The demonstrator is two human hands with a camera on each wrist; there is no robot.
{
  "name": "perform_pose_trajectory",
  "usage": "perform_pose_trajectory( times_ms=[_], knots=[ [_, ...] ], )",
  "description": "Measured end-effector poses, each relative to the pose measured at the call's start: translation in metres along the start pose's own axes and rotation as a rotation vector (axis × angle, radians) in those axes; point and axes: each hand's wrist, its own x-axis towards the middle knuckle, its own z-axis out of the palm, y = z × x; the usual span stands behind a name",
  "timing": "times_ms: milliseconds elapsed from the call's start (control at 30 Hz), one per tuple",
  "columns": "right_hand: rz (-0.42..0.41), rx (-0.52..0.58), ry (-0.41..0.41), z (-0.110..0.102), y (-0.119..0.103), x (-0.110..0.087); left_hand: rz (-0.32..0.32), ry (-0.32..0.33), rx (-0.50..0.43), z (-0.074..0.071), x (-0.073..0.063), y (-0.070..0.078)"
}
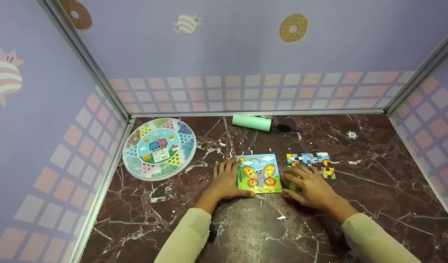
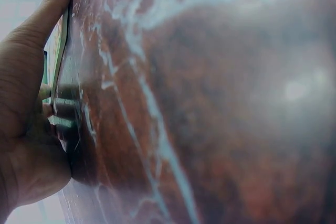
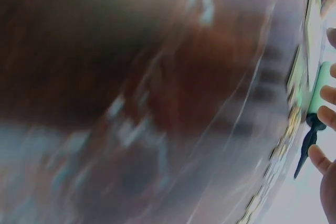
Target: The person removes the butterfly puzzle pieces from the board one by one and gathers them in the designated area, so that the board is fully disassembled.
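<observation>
A square picture board (image 1: pixel 260 173) with a cartoon butterfly lies flat on the table. My left hand (image 1: pixel 226 182) rests along its left side, fingers stretched forward and thumb by the lower left edge; the thumb (image 2: pixel 44 17) looks straight in the left wrist view. Just right of the board lie colourful jigsaw pieces (image 1: pixel 324 159), partly joined in a ragged frame. My right hand (image 1: pixel 308 186) is spread over their left and lower part, hiding some of them. Nothing shows pinched between its fingers (image 3: pixel 328 94), which are loosely bent and apart.
A round Chinese checkers box (image 1: pixel 160 149) with a clear lid sits at the left. Behind the board lies a mint-green cylinder (image 1: pixel 251 122) with a black tapered end. A small round token (image 1: pixel 352 135) is at the back right. Patterned walls (image 1: pixel 246 54) enclose the marbled table.
</observation>
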Motion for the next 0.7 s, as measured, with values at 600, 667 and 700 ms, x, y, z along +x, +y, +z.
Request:
perform_pose_trajectory(
  times_ms=[600, 667, 700],
  knots=[
    [-0.090, 0.013, -0.092, 0.029, -0.040, 0.051, -0.005, 0.015, -0.055, 0.009, 0.005, -0.009],
    [-0.101, 0.009, -0.099, 0.031, -0.043, 0.054, 0.003, 0.025, -0.055, 0.010, 0.005, -0.010],
    [-0.108, 0.010, -0.101, 0.031, -0.045, 0.056, 0.005, 0.027, -0.055, 0.010, 0.005, -0.011]
  ],
)
